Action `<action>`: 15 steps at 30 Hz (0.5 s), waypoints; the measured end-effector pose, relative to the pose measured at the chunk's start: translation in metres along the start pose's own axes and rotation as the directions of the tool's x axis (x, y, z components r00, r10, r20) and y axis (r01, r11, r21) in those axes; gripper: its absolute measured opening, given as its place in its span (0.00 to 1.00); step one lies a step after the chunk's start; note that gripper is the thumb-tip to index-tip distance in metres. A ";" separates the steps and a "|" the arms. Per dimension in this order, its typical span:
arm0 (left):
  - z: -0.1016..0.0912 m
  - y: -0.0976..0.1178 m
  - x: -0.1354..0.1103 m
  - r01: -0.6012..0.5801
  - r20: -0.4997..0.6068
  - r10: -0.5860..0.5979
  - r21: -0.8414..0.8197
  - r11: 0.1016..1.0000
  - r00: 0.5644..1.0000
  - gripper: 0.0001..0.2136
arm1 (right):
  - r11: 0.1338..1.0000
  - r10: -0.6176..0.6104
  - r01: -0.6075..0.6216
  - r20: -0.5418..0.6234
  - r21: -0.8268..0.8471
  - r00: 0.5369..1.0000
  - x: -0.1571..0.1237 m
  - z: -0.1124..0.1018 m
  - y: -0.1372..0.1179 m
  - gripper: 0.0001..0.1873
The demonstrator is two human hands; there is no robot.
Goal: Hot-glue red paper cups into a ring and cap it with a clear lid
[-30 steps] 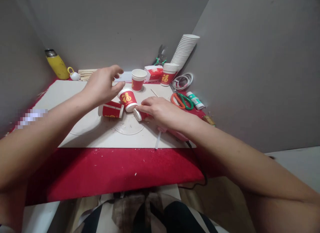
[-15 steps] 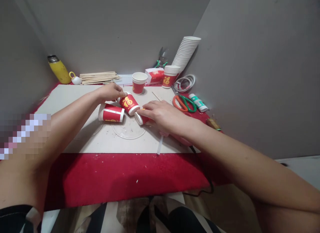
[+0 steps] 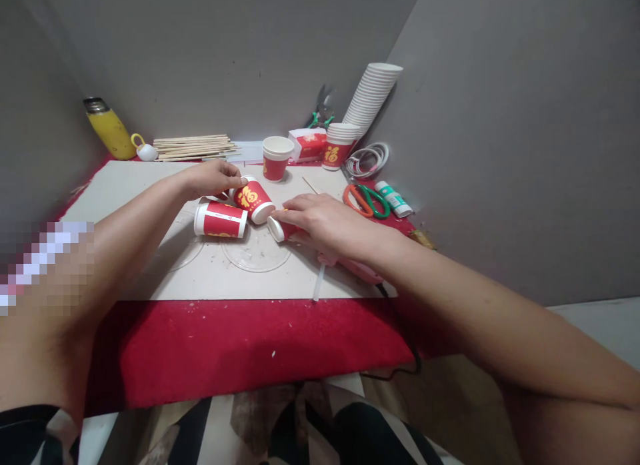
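Three red paper cups with white rims and gold print lie on their sides on a white board [image 3: 150, 278]. My left hand [image 3: 216, 178] grips the middle paper cup [image 3: 254, 202] near its mouth end, thumb on the rim. To its left lies another paper cup [image 3: 221, 219], untouched by fingers as far as I see. My right hand [image 3: 325, 218] is closed over the right paper cup [image 3: 276, 229], hiding most of it. The middle and right cups come close together at their bases. A clear round disc [image 3: 256, 260] lies flat on the board in front of them.
At the back stand two nested cups [image 3: 277, 160], a cup stack [image 3: 373, 98], a red box [image 3: 308, 145] and wooden sticks [image 3: 195, 147]. Scissors [image 3: 367, 201], a coiled cable [image 3: 369, 160] and a white-green tube [image 3: 393, 198] sit right. A pink glue gun [image 3: 357, 268] lies under my right forearm.
The whole view has shifted slightly, everything sitting a little higher and left. Both hands keep their grips, and the cups stay in nearly the same arrangement.
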State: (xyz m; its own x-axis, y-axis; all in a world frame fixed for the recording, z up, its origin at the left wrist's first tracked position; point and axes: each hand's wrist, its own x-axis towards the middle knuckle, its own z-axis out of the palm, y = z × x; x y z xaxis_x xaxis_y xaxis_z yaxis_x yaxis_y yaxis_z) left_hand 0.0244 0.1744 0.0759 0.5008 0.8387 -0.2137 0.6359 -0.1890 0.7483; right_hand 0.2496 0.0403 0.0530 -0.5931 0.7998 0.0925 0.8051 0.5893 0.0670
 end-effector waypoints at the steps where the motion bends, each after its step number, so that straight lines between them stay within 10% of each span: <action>1: 0.000 0.000 -0.001 0.004 -0.002 -0.004 0.022 1.000 1.000 0.09 | 1.000 0.005 -0.005 0.004 0.000 1.000 0.000 -0.001 0.000 0.24; 9: 0.001 0.012 -0.024 -0.046 -0.125 0.092 0.332 0.942 0.988 0.16 | 0.998 -0.003 -0.001 -0.051 -0.063 0.999 -0.004 -0.003 -0.005 0.23; 15: 0.033 0.027 -0.059 -0.288 -0.239 0.447 0.496 0.819 0.862 0.17 | 1.000 -0.008 0.006 -0.102 -0.021 0.995 -0.017 -0.005 -0.004 0.27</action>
State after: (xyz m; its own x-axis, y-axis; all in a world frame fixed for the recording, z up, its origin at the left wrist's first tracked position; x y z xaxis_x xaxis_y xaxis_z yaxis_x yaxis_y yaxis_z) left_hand 0.0314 0.1027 0.0876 0.5755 0.7604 0.3011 0.6680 -0.6494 0.3633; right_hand 0.2566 0.0239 0.0565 -0.5964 0.7792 0.1930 0.8015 0.5914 0.0889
